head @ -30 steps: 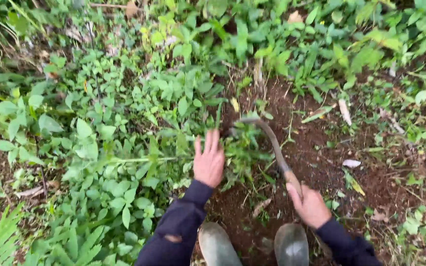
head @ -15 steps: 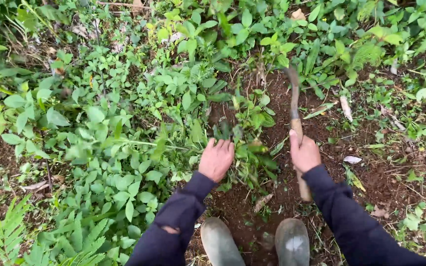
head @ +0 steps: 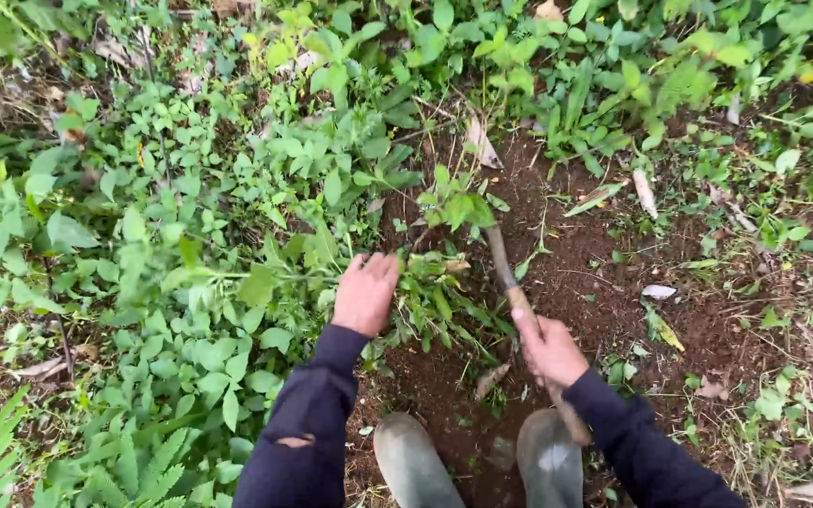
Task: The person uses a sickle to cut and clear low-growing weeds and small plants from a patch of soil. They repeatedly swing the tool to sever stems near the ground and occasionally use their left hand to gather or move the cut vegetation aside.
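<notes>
My left hand (head: pixel 365 295) is pressing into the weeds (head: pixel 430 292), its fingers (head: pixel 378 266) curling loosely around green stems. My right hand (head: pixel 550 350) is gripping the sickle (head: pixel 505 273) handle with fingers wrapped tight, the blade reaching forward into the weeds just right of my left fingers, over bare soil (head: pixel 595 282).

There are two hands: the left hand (head: pixel 366 293) and the right hand (head: pixel 550 350). There is one sickle (head: pixel 503 268), and there are two grey boots, a left boot (head: pixel 413 464) and a right boot (head: pixel 548 468). The weeds (head: pixel 237 245) are too many to count.
</notes>
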